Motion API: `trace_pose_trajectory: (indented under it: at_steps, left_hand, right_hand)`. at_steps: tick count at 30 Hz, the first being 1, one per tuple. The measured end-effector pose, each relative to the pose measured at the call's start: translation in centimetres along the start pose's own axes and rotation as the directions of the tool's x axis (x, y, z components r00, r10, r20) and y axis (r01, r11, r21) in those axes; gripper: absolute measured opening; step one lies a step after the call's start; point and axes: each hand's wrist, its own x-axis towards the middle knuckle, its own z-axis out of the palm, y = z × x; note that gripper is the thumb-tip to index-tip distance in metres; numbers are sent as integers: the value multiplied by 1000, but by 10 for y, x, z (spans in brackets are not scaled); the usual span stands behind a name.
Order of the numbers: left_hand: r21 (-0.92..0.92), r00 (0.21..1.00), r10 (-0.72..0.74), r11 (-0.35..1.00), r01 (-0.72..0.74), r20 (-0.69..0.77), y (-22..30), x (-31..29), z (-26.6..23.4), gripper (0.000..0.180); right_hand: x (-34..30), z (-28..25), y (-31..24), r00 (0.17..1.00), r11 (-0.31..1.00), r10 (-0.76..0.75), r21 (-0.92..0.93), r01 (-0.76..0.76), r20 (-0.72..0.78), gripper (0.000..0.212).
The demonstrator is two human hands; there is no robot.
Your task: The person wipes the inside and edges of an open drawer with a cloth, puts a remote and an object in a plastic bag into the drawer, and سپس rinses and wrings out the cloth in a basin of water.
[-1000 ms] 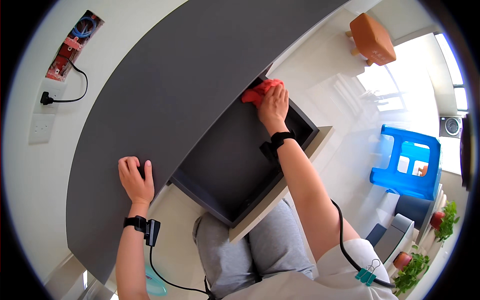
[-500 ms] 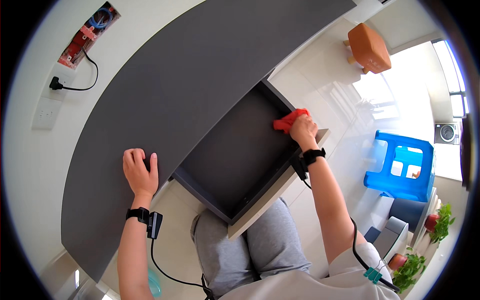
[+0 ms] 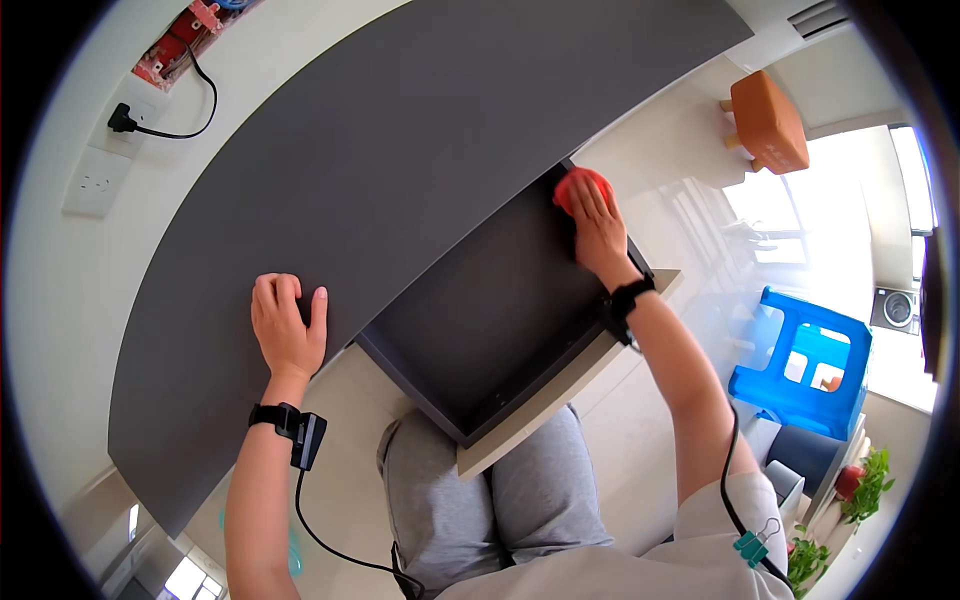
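A dark grey drawer (image 3: 470, 300) with a pale front panel is pulled out from under the grey tabletop (image 3: 330, 170), above my knees. My right hand (image 3: 598, 232) presses a bunched red cloth (image 3: 583, 188) against the far end of the drawer's right side wall, close to the tabletop edge. Its fingers stretch over the cloth and hide part of it. On the tabletop, left of the drawer, my left hand (image 3: 290, 328) rests with its thumb apart from the slightly bent fingers. It holds nothing that I can see.
A blue plastic stool (image 3: 800, 365) stands on the tiled floor at the right, with an orange stool (image 3: 770, 120) farther back. Wall sockets with a black plug (image 3: 123, 118) are at the upper left. A cable (image 3: 330, 545) hangs from the left wrist strap. Potted plants (image 3: 868, 485) stand at the lower right.
My right hand has slid the red cloth farther back along the drawer's right side, and its fingers now lie flatter over it. My left hand stays on the tabletop. The view has shifted slightly.
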Motion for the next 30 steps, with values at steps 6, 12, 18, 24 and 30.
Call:
trace_pose_trajectory:
  at_steps: [6, 12, 18, 24, 30]
  left_hand:
    - [-8, 1000, -12, 1000, 12, 8, 1, 1, -2, 24]
    - [2, 1000, -17, 1000, 17, 16, -1, 0, -3, 24]
    - [-3, 1000, -20, 1000, 20, 3, -1, 0, -2, 23]
    - [-9, 1000, -7, 1000, 7, -15, -2, -1, -3, 23]
    - [-7, 1000, -13, 1000, 13, -14, -3, -2, 0, 23]
  right_hand:
    - [57, -8, -13, 898, 738, -206, -541, 403, 388, 70]
    - [49, 3, -19, 883, 570, -241, -678, 464, 402, 67]
    - [17, 5, -4, 716, 569, -249, -500, 653, 652, 65]
    - [-49, 19, 27, 656, 801, -326, -170, 575, 681, 37]
    - [-57, 13, 35, 619, 918, -308, 55, 393, 723, 26]
